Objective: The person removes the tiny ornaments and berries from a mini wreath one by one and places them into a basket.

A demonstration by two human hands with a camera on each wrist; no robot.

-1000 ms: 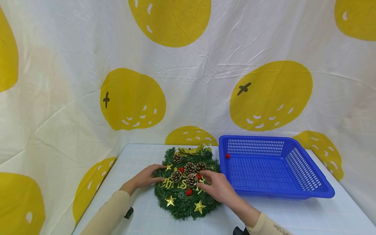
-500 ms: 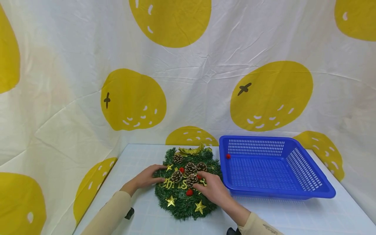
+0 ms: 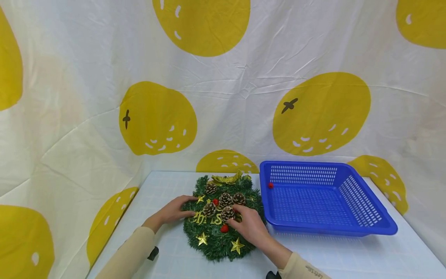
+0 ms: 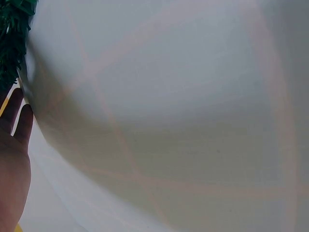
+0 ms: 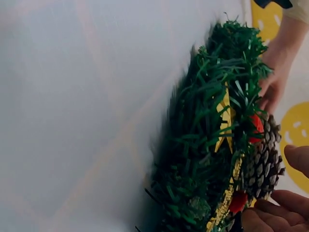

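A green Christmas wreath (image 3: 212, 248) with gold lettering and gold stars lies on the table. Several pine cones sit on its middle, among small red balls. My left hand (image 3: 174, 211) rests at the wreath's left edge, fingers and thumb spread apart; the left wrist view shows two straight fingers beside the greenery (image 4: 12, 43). With thumb and fingers, my right hand (image 3: 251, 224) holds the lower pine cone (image 3: 227, 214) from its right side. In the right wrist view that pine cone (image 5: 263, 166) stands beside the thumb (image 5: 299, 159), and a red ball (image 5: 238, 202) shows near the fingers.
A blue plastic basket (image 3: 331, 229) stands right of the wreath, with one red ball (image 3: 270, 185) at its left inner side. A gold bow (image 3: 226, 179) tops the wreath. Behind the white table (image 3: 167, 252) hangs a fruit-printed cloth (image 3: 237, 116).
My right hand has moved left across the wreath, its thumb and fingers now closer about the lower pine cone. The left hand and the basket have stayed in place.
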